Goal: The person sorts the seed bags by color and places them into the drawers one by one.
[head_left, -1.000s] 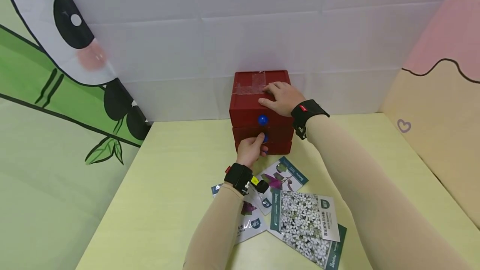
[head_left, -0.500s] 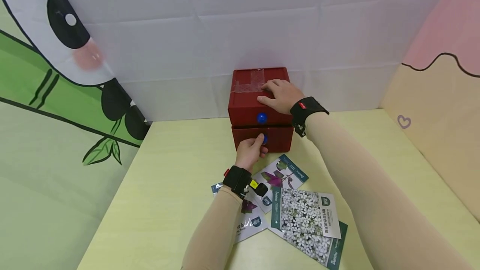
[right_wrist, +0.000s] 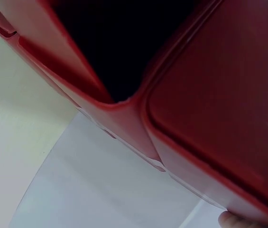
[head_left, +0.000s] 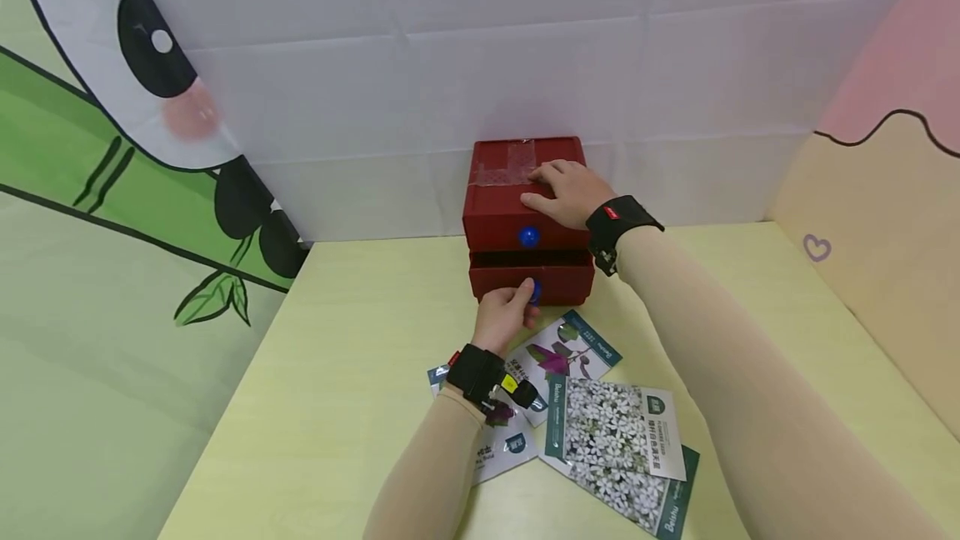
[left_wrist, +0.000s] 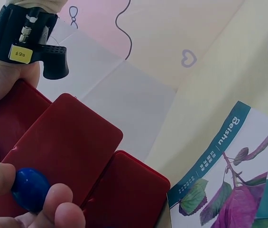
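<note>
A red drawer box [head_left: 491, 198] with clear tape on top stands against the back wall. Its middle drawer [head_left: 495, 277] is pulled partway out, with a dark gap above its front. My left hand [head_left: 502, 317] pinches that drawer's blue knob [left_wrist: 31, 189] between thumb and fingers. On the box's top rests my right hand [head_left: 573, 194], fingers extended. Below it, the upper drawer with its own blue knob [head_left: 529, 237] is closed. In the right wrist view, the pulled-out drawer's inside [right_wrist: 119, 42] is dark; any contents cannot be made out.
Several seed packets lie in front of the box: one with white flowers [head_left: 607, 423], another with purple leaves [head_left: 570, 348], and one partly under my left wrist [head_left: 498, 448]. The pale yellow table [head_left: 330, 373] ends at a white cloth wall [head_left: 375, 107].
The middle drawer has slid outward toward me with my left hand on its knob, and a dark gap has appeared above it. My right hand stays on the box's top.
</note>
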Available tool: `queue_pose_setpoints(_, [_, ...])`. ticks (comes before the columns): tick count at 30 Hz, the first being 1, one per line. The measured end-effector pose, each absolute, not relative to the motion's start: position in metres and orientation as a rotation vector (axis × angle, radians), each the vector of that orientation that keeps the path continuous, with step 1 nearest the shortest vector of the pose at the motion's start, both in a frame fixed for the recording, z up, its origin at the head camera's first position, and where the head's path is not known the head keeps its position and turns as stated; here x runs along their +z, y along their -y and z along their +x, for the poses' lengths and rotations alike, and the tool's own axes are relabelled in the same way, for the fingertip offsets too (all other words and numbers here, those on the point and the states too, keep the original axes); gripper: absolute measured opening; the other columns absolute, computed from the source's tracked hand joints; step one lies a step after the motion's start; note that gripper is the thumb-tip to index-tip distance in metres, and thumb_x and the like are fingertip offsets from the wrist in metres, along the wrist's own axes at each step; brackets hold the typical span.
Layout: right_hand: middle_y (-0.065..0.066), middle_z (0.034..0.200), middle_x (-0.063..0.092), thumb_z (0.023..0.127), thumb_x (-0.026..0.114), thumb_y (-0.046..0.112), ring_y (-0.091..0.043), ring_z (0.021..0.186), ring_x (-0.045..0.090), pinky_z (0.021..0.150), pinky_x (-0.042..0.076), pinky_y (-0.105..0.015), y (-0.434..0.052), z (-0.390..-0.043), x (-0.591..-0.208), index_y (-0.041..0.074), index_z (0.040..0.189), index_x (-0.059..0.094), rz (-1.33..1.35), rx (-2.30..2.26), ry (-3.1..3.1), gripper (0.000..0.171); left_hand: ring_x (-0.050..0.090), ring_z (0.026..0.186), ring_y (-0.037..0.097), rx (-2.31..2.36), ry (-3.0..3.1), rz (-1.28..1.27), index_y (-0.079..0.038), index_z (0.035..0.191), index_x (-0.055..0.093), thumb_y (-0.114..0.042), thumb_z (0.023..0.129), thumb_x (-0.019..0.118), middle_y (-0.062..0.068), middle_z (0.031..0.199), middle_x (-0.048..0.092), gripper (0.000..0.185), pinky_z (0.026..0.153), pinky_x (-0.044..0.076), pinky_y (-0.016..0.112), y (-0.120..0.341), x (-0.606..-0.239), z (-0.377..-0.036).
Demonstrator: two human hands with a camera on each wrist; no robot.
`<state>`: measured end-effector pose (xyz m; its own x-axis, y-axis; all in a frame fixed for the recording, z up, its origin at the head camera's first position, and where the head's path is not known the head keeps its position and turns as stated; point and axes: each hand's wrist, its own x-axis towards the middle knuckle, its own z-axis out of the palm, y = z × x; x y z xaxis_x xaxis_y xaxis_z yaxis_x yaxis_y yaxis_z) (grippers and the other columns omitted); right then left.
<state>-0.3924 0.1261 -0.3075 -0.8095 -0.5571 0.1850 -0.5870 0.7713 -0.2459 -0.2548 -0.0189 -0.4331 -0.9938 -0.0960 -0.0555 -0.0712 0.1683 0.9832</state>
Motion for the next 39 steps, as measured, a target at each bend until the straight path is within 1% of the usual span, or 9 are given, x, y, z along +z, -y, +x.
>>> queue_pose_setpoints(2, [-0.014, 0.143, 0.042, 0.097, 0.046, 0.05, -0.031, 0.133, 0.036, 0.11, 0.027, -0.047, -0.126, -0.388, -0.308, 0.013, 0.138, 0.048, 0.917, 0.459, 2.863, 0.055, 0.064, 0.071, 0.033, -2.019, 2.394, 0.156, 0.005, 0.095, 0.069, -0.046, 0.097, 0.052, 0.02, 0.082, 0.068, 0.054, 0.071, 0.045, 0.031, 0.02, -0.433, -0.249])
queue_pose_setpoints(7, [-0.013, 0.142, 0.043, 0.097, 0.047, 0.05, -0.031, 0.132, 0.037, 0.11, 0.028, -0.047, -0.123, -0.377, -0.308, 0.013, 0.138, 0.049, 0.892, 0.47, 2.863, 0.054, 0.063, 0.081, 0.045, -2.049, 2.394, 0.133, -0.002, 0.091, 0.069, -0.048, 0.096, 0.052, 0.026, 0.088, 0.067, 0.049, 0.071, 0.045, 0.03, 0.026, -0.435, -0.237])
queue_pose_setpoints(10, [-0.014, 0.143, 0.043, 0.097, 0.046, 0.05, -0.031, 0.133, 0.037, 0.109, 0.028, -0.047, -0.121, -0.373, -0.309, 0.013, 0.138, 0.048, 0.889, 0.468, 2.868, 0.055, 0.063, 0.082, 0.046, -2.057, 2.401, 0.136, -0.004, 0.092, 0.069, -0.049, 0.096, 0.052, 0.026, 0.09, 0.067, 0.049, 0.072, 0.044, 0.03, 0.029, -0.437, -0.233])
queue_pose_setpoints(17, [-0.014, 0.143, 0.042, 0.097, 0.046, 0.05, -0.032, 0.133, 0.037, 0.109, 0.028, -0.048, -0.125, -0.378, -0.312, 0.014, 0.139, 0.048, 0.867, 0.472, 2.872, 0.055, 0.063, 0.077, 0.043, -2.047, 2.402, 0.09, -0.002, 0.093, 0.069, -0.047, 0.097, 0.052, 0.012, 0.077, 0.067, 0.048, 0.071, 0.047, 0.03, 0.027, -0.439, -0.234])
queue_pose_setpoints(22, [-0.014, 0.143, 0.043, 0.097, 0.046, 0.051, -0.032, 0.132, 0.038, 0.109, 0.03, -0.048, -0.131, -0.38, -0.312, 0.014, 0.138, 0.048, 0.841, 0.47, 2.865, 0.055, 0.061, 0.081, 0.049, -2.036, 2.411, 0.066, 0.0, 0.094, 0.068, -0.047, 0.097, 0.052, 0.011, 0.075, 0.067, 0.05, 0.072, 0.047, 0.031, 0.024, -0.439, -0.234])
queue_pose_setpoints(25, [-0.015, 0.143, 0.043, 0.097, 0.047, 0.051, -0.032, 0.131, 0.039, 0.108, 0.031, -0.049, -0.132, -0.38, -0.312, 0.013, 0.138, 0.049, 0.831, 0.462, 2.867, 0.056, 0.061, 0.079, 0.046, -2.039, 2.423, 0.08, -0.001, 0.094, 0.068, -0.048, 0.096, 0.052, 0.01, 0.074, 0.066, 0.05, 0.074, 0.045, 0.032, 0.024, -0.44, -0.232])
queue_pose_setpoints(32, [-0.013, 0.143, 0.043, 0.096, 0.047, 0.052, -0.031, 0.132, 0.038, 0.108, 0.03, -0.049, -0.129, -0.38, -0.316, 0.014, 0.138, 0.049, 0.816, 0.456, 2.873, 0.056, 0.062, 0.068, 0.03, -2.062, 2.429, 0.068, -0.004, 0.096, 0.068, -0.047, 0.097, 0.052, 0.009, 0.077, 0.066, 0.045, 0.08, 0.048, 0.044, 0.024, -0.443, -0.221])
queue_pose_setpoints(35, [-0.013, 0.143, 0.043, 0.096, 0.047, 0.052, -0.031, 0.132, 0.038, 0.109, 0.03, -0.048, -0.128, -0.378, -0.315, 0.015, 0.137, 0.048, 0.81, 0.463, 2.878, 0.055, 0.061, 0.067, 0.028, -2.073, 2.43, 0.055, -0.004, 0.097, 0.067, -0.047, 0.097, 0.052, 0.01, 0.078, 0.065, 0.045, 0.082, 0.048, 0.051, 0.025, -0.443, -0.217])
queue_pose_setpoints(39, [-0.013, 0.143, 0.042, 0.097, 0.047, 0.051, -0.032, 0.131, 0.039, 0.108, 0.03, -0.048, -0.128, -0.377, -0.313, 0.014, 0.138, 0.048, 0.808, 0.471, 2.885, 0.055, 0.061, 0.072, 0.038, -2.069, 2.43, 0.056, -0.004, 0.096, 0.067, -0.048, 0.096, 0.052, 0.016, 0.082, 0.066, 0.046, 0.081, 0.049, 0.053, 0.026, -0.443, -0.211])
